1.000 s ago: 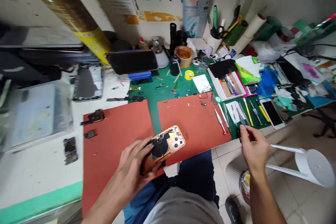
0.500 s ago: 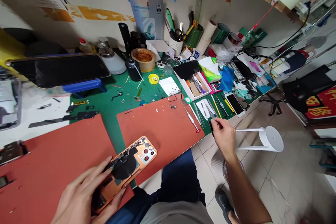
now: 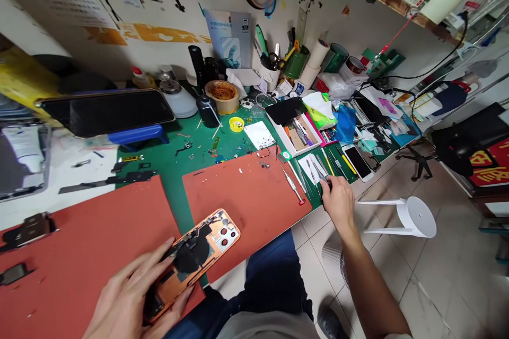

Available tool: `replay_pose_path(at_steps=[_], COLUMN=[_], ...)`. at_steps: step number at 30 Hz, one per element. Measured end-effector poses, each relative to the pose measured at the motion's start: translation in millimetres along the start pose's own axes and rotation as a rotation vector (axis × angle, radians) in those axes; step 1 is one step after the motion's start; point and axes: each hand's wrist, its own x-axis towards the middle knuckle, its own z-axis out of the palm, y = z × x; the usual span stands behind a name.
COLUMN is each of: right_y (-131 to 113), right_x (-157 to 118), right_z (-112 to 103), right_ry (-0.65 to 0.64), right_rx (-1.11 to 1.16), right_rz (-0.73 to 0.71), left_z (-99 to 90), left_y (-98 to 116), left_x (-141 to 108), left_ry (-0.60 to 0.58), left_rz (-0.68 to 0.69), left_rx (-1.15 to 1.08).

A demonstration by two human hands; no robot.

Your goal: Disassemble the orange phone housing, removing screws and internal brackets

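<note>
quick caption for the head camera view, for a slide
Left hand holding an orange phone housing over red mats, right hand at slim tools near the bench's edge.

The left hand covers 1 end of the phone shell. The right hand hides its own grip and some tool ends. The left edge crops the yellow can; the wall paper's print is too blurred to read.
</note>
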Motion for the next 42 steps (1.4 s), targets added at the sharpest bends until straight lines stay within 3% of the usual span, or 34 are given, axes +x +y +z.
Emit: replay_pose_path(at_steps=[5, 10, 15, 18, 21, 24, 28, 34, 42], right_y=[1, -11, -55, -89, -124, -156, -181, -183, -189], right_x=[3, -12, -34, -37, -34, -36, -48, -60, -56], right_z=[-7, -41, -68, -63, -44, -22, 6, 36, 40], right_ry=[0.02, 0.043, 0.135, 0.017, -0.146, -0.167, -0.071, 0.034, 0.114], right_rx=[0.057, 0.239, 0.972, 1.29, 1.413, 1.414, 1.22, 0.943, 0.824], right_rz=[-0.022, 0.023, 0.293, 0.3, 0.3, 0.253, 0.02, -0.258, -0.436], left_z=[-8.3, -14.1, -15.4, -15.0, -15.1, -16.9, -20.1, -20.4, -22.0], left_y=[14, 31, 38, 39, 39, 39, 39, 40, 42], left_x=[2, 6, 5, 3, 1, 0, 2, 6, 9], left_ry=[-0.08, -0.079, -0.094, -0.117, -0.118, -0.115, -0.134, -0.1, -0.076], left_rz=[-0.005, -0.035, -0.043, -0.066, -0.066, -0.047, -0.051, -0.034, -0.006], left_rx=[0.028, 0.012, -0.024, -0.065, -0.088, -0.091, -0.095, -0.048, 0.008])
